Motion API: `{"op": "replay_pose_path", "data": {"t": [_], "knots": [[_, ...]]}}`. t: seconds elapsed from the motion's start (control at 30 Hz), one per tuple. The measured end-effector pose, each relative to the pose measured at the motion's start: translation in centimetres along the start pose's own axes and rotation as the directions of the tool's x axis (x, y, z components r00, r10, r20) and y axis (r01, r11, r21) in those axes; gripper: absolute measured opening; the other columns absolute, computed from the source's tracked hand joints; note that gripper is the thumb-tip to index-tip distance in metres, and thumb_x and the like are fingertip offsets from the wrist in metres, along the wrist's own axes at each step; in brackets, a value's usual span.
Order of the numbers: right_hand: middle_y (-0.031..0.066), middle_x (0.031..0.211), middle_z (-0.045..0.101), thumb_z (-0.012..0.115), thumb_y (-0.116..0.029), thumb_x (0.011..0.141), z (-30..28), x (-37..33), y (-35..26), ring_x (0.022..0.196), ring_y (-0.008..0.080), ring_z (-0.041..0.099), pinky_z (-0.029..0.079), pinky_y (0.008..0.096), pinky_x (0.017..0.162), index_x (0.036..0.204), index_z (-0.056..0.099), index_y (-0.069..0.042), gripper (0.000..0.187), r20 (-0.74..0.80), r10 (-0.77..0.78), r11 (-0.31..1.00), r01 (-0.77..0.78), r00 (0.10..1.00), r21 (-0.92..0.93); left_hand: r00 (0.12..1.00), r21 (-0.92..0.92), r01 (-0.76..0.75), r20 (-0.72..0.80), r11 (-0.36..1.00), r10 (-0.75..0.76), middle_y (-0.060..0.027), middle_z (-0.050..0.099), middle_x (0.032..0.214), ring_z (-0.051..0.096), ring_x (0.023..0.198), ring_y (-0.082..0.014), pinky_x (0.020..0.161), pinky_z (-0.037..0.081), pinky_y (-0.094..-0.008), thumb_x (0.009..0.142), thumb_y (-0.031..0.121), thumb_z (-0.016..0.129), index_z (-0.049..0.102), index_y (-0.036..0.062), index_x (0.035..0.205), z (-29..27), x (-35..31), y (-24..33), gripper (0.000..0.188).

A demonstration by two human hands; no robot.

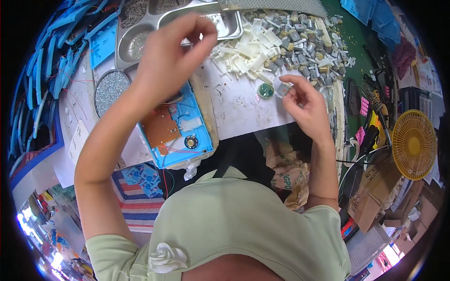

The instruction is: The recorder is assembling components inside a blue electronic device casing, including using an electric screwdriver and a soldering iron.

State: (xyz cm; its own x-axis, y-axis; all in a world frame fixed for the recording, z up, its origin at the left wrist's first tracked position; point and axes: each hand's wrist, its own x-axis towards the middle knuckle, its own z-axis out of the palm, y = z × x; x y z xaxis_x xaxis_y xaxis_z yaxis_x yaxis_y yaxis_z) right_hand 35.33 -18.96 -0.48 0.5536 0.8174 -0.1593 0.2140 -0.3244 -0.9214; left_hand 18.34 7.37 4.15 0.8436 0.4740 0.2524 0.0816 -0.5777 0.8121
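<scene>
A person's left hand (176,51) passes above and beyond an open blue plastic casing (188,105), over a metal tray (240,28); thumb and forefinger curl toward each other, but blur hides whether anything is pinched. The right hand (307,107), to the right of the casing, is half curled with the forefinger extended; a small grey part (282,90) shows at its fingertips, though whether it is gripped cannot be told.

The casing lies at the near edge of the worktable (234,112), directly before the wearer and atop a pale slab (211,131), probably to bring it up to a handy height. It lies open side up, likely so that its brown circuit board (161,127), round speaker (191,142) and red wires stay exposed; the left forearm covers its far left corner.

Left of the casing, silvery screws (111,91) fill a round dish, the rim presumably there to stop them rolling away. Beyond and to its right, white plastic pieces (255,49) and small grey motors (304,40) are heaped side by side, seemingly grouped by kind within arm's reach. A green-topped disc (265,91) lies right of the casing, just beside the right hand. Farther left, blue plastic shells (35,93) are stacked, apparently to spare the working space.
</scene>
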Motion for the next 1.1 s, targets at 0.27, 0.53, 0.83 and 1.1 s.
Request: {"op": "replay_pose_path", "data": {"t": [0.27, 0.53, 0.83, 1.1], "knots": [[0.0012, 0.077, 0.058, 0.066, 0.001, 0.083, -0.1, 2.5, -1.3, 0.068, 0.0072, 0.054, 0.046, 0.0238, 0.063, 0.123, 0.069, -0.006, 0.040, 0.214, -0.021, 0.899, 0.112, 0.977, -0.422, 0.961, -0.333, 0.274, 0.119, 0.902, -0.248, -0.0099, 0.070, 0.097, 0.067, 0.082, -0.0141, 0.070, 0.056, -0.0248, 0.088, -0.007, 0.071, 0.070, -0.0036, 0.099, -1.9, -13.5, 4.1, 0.012], [0.0058, 0.076, 0.060, 0.066, 0.000, 0.081, 0.7, 3.0, -1.9, 0.065, 0.0126, 0.057, 0.049, 0.0276, 0.065, 0.119, 0.071, -0.008, 0.039, 0.275, -0.274, 0.715, 0.386, 0.922, -0.583, 0.886, -0.560, 0.383, -0.003, 0.735, -0.465, -0.0090, 0.068, 0.103, 0.067, 0.090, -0.0133, 0.074, 0.058, -0.0250, 0.088, -0.009, 0.071, 0.071, -0.0038, 0.102, 0.3, -17.6, 3.8, 0.014], [0.0012, 0.072, 0.059, 0.067, -0.001, 0.081, 1.4, 2.6, -2.0, 0.064, 0.0088, 0.056, 0.048, 0.0258, 0.063, 0.119, 0.073, -0.009, 0.038, 0.156, -0.123, 0.778, 0.193, 0.980, -0.598, 0.895, -0.558, 0.369, 0.000, 0.743, -0.445, -0.0051, 0.067, 0.098, 0.065, 0.088, -0.0108, 0.075, 0.056, -0.0256, 0.089, -0.006, 0.072, 0.069, -0.0001, 0.103, 1.1, -18.0, 3.0, 0.015], [-0.0070, 0.084, 0.056, 0.070, 0.003, 0.087, 5.3, -1.0, -4.0, 0.068, 0.0013, 0.048, 0.038, 0.0177, 0.061, 0.135, 0.062, 0.000, 0.049, 0.199, 0.016, 0.963, -0.068, 0.980, 0.259, 0.899, -0.506, 0.415, 0.101, 0.756, -0.426, -0.0043, 0.063, 0.104, 0.061, 0.093, -0.0095, 0.079, 0.053, -0.0229, 0.092, -0.006, 0.069, 0.064, -0.0007, 0.108, 1.1, -17.5, 2.7, 0.017]]}}
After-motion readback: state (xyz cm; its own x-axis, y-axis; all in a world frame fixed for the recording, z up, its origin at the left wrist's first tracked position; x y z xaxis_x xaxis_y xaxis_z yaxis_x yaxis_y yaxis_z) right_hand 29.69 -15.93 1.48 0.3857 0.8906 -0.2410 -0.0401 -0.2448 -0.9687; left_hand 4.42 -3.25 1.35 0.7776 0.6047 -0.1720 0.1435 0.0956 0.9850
